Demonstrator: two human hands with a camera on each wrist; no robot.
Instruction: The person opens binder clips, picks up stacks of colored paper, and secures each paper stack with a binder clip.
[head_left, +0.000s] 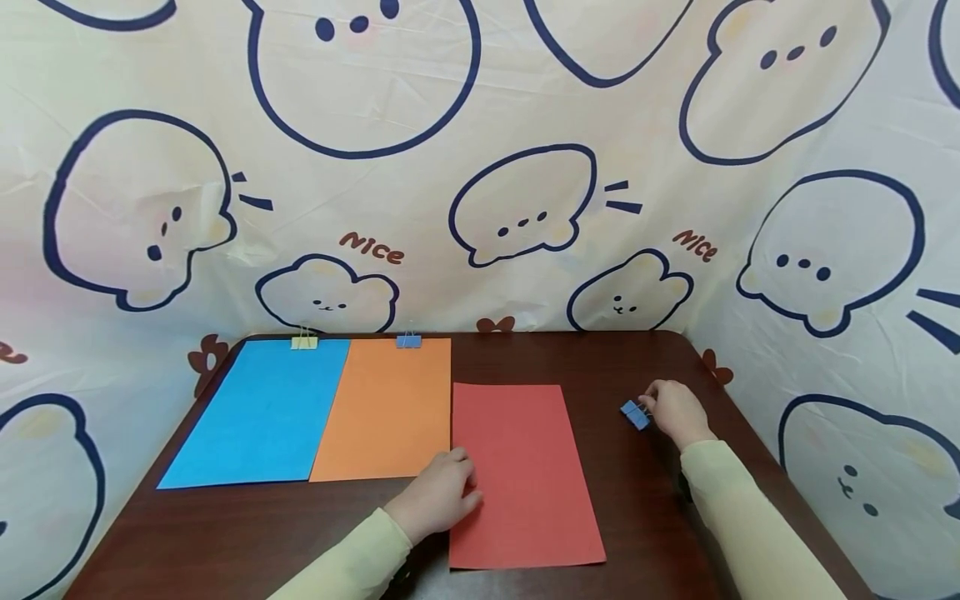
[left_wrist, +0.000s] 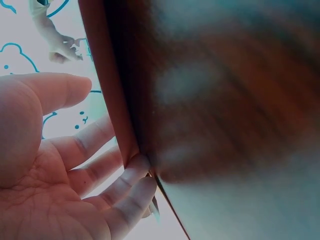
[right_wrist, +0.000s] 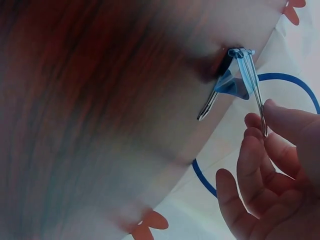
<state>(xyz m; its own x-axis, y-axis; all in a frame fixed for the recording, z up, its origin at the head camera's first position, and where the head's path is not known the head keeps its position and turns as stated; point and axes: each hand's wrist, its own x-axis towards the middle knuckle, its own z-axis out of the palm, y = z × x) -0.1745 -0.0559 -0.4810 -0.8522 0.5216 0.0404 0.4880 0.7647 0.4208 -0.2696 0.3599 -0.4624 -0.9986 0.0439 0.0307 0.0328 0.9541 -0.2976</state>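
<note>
A red sheet of paper [head_left: 521,467] lies on the dark wooden table, right of an orange sheet [head_left: 390,417]. At the red sheet's left edge is my left hand [head_left: 438,493]. The left wrist view shows its fingers [left_wrist: 131,172] touching that edge, with the thumb held apart. Off to the right, my right hand [head_left: 677,410] pinches one wire handle of a blue binder clip [head_left: 636,414] between thumb and fingertips. Seen from the right wrist, the clip [right_wrist: 242,70] stands at the tabletop with its other handle spread away.
A blue sheet [head_left: 262,412] lies at the left, overlapping or meeting the orange one. A yellow binder clip [head_left: 304,342] sits on the blue sheet's top edge, and another blue binder clip [head_left: 408,341] on the orange sheet's. Printed cloth [head_left: 420,200] hangs behind the table [head_left: 300,533].
</note>
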